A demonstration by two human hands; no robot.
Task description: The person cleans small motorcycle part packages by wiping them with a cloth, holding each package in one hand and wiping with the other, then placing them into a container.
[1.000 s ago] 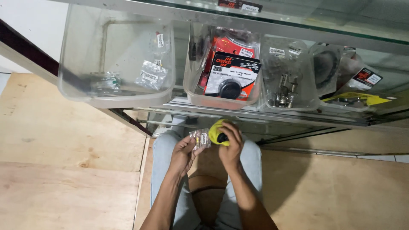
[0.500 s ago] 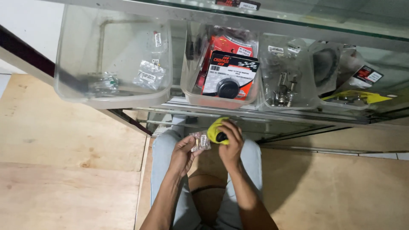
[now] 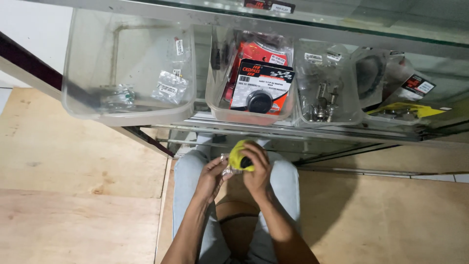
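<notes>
Over my knees, my right hand (image 3: 256, 168) grips a yellow cloth (image 3: 238, 154) bunched around a small dark part. Beside it, my left hand (image 3: 211, 177) pinches a small clear plastic bag (image 3: 225, 165) that touches the cloth. Both hands hover just below the front edge of a glass shelf (image 3: 254, 131). What the bag contains is too small to tell.
On the shelf stand clear plastic bins: a left bin (image 3: 128, 68) with small bagged parts, a middle bin (image 3: 254, 80) with red and black packaged parts, a right bin (image 3: 326, 85) with metal pieces. More packets (image 3: 405, 93) lie further right. Wooden floor boards (image 3: 73, 195) spread around my legs.
Both hands have stayed together in front of the shelf, shifting only slightly. The yellow cloth has turned a little in my right hand.
</notes>
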